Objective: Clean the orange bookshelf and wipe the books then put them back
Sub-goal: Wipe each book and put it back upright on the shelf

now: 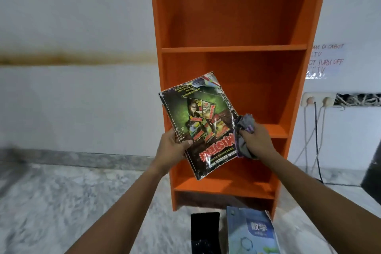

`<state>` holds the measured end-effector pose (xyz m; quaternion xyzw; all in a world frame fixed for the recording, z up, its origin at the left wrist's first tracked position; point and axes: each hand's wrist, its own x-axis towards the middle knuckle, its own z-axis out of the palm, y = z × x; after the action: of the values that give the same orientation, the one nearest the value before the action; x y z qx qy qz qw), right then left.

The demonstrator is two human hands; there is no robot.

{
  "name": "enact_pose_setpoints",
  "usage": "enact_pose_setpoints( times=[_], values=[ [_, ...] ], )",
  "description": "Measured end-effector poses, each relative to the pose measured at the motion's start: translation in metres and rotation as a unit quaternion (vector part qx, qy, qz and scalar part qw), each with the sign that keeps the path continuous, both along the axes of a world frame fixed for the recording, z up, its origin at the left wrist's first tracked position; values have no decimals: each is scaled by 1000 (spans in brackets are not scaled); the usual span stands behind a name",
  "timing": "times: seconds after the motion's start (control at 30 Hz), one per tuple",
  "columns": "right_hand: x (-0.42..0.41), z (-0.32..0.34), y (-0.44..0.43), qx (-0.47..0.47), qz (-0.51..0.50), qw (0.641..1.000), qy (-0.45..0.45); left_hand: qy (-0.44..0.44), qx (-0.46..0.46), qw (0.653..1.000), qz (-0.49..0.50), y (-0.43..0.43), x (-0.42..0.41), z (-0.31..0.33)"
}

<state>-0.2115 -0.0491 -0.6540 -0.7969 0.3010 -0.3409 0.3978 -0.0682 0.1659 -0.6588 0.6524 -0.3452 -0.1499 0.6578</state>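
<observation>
The orange bookshelf [233, 48] stands against the white wall, and its visible shelves hold no books. In front of it, my left hand [171, 148] grips the left edge of a worn dark magazine [199, 121] with a green cover and red lettering, held tilted and upside down. My right hand [258, 140] clutches a bunched grey-purple cloth [244, 128] that touches the magazine's right edge. On the floor below lie a light blue textbook [251, 233] and a black book [205, 233].
The marble-patterned floor [61, 202] spreads to the left of the shelf. Wall sockets [318, 99] with cables hanging down sit to the right of the shelf. A handwritten paper notice [327, 61] is on the wall there. A dark object [373, 179] stands at the right edge.
</observation>
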Motion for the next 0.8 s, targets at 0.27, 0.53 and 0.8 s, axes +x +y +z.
enact_pose_setpoints(
  times=[0.27, 0.53, 0.8],
  values=[
    [48, 61, -6, -267, -102, 954, 89, -121, 11, 980, 157, -48, 60, 60],
    [118, 61, -23, -72, -33, 978, 194, -154, 49, 945, 283, -106, 110, 72],
    [164, 26, -51, -52, -27, 977, 204, -132, 96, 926, 340, -144, 147, 40]
  ],
)
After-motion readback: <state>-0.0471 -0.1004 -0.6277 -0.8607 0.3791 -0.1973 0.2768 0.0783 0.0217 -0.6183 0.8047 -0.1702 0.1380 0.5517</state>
